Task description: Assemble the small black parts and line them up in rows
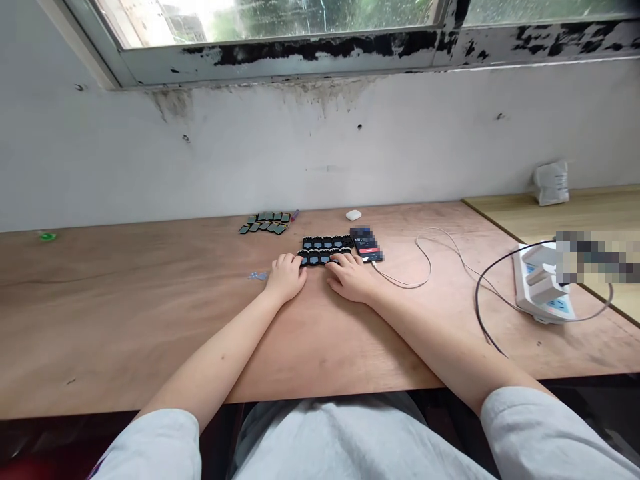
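Observation:
On the wooden table (pixel 125 313), small black pieces with blue-grey faces lie in two rows, a far row (pixel 327 243) and a near row (pixel 314 257). What kind of part they are is too small to tell. My left hand (pixel 286 277) rests at the left end of the near row, fingertips touching the outermost piece. Over the right end of that row lies my right hand (pixel 351 276), fingers spread and thumb apart. It covers part of the last pieces. Neither hand lifts anything. Beside the left hand lie some small light-blue bits (pixel 257 275).
A phone (pixel 367 244) on a white cable stands right of the rows. Several green-faced pieces (pixel 265 223) and a white case (pixel 353 215) lie farther back. At right sit a power strip (pixel 544 287) with plugs and a white packet (pixel 551 183). A green item (pixel 48 237) is far left.

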